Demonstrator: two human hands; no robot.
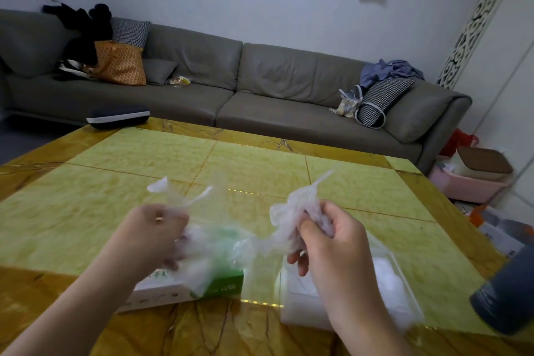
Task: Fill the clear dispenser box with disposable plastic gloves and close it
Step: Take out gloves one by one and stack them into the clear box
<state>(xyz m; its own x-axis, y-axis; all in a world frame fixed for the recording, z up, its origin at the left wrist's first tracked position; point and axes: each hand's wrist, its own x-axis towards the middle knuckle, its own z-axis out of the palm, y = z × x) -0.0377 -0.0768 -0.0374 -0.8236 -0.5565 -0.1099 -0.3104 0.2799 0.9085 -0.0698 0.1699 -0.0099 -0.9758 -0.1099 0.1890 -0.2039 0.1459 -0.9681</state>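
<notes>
A crumpled bunch of plastic gloves (231,240) is held up at lower centre, gripped by the left hand (153,231) and pinched by the right hand (332,237). The clear dispenser box (387,274) is seen lower right on the surface (144,159), the green carton (219,286) beside it.

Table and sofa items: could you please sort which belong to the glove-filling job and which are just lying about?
Job: plastic gloves, held by left hand and right hand; green glove carton; clear dispenser box.

Lying about: dark case, grey bottle, orange bag, houndstooth bag.
</notes>
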